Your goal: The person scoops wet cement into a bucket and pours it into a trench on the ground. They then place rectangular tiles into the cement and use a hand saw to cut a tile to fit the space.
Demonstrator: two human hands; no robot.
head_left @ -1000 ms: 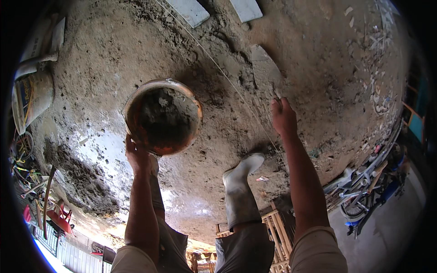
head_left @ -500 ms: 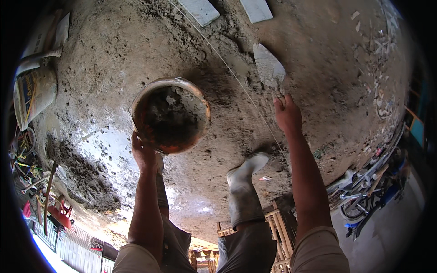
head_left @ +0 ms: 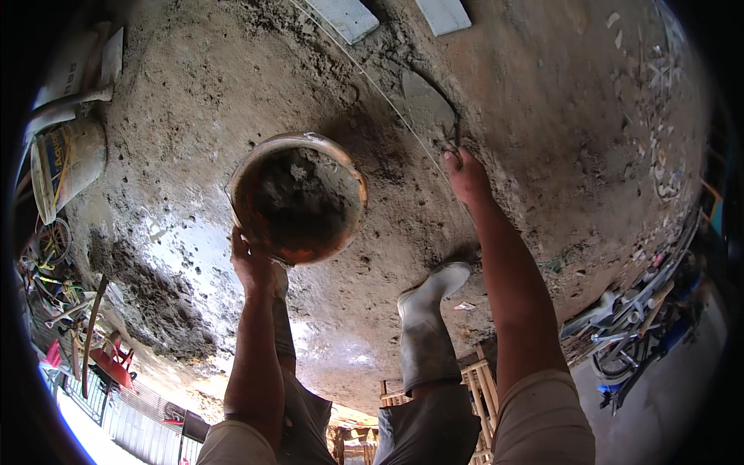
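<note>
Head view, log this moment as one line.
left hand: grips mortar bucket rim | right hand: holds trowel | white boot: on muddy ground

One labelled container is visible: a cylindrical bucket point(head_left: 66, 167) lying on its side on the dirt ground, well left of the orange pail point(head_left: 298, 198). Its label is yellow with a blue band.

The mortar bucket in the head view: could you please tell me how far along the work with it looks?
Done: the bucket already holds dark wet mortar, roughly half full. In hand: the left hand has a grip on its rim, and the right hand holds a trowel coated grey. Left: the grey blocks at the top edge lie by a taut string line; no fresh mortar shows there.
</note>
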